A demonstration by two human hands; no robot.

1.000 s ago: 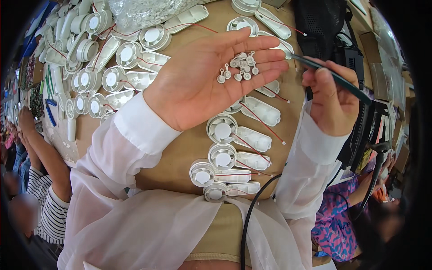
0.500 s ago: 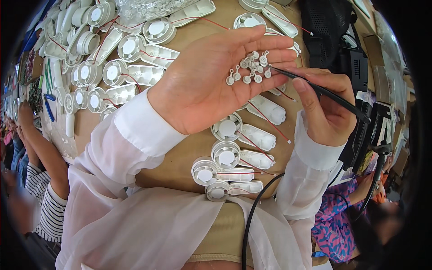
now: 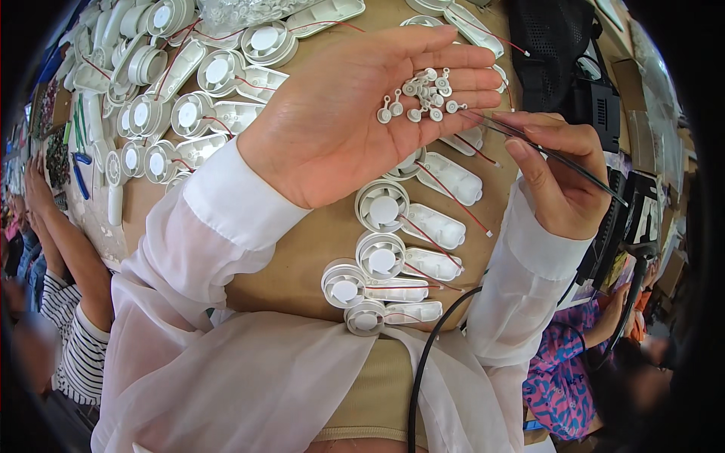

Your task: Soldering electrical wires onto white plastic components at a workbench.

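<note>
My left hand (image 3: 332, 128) lies palm up above the table, fingers stretched out. A small heap of white plugs (image 3: 429, 92), each a little disc with a ring tab, rests across its palm and fingers. My right hand (image 3: 570, 198) pinches dark tweezers (image 3: 565, 158). Their prongs look slightly parted, with the tips beside the plug nearest my fingertips; no plug shows between them. Below my hands, white round fan housings (image 3: 380, 205) joined to long open handle shells (image 3: 438, 226) stand in a column, with thin red wires running from them.
More fan housings (image 3: 192, 113) crowd the far left, near a clear plastic bag (image 3: 245, 10). Blue-handled pliers (image 3: 81, 177) lie at the left edge. A black mesh bag (image 3: 540, 57) and black equipment stand right. A black cable (image 3: 423, 362) crosses my lap. Other people sit on both sides.
The tweezers have drawn slightly right, away from the heap of plugs, and their prongs now show apart. My left hand has risen a little in the picture, the plugs still on it.
</note>
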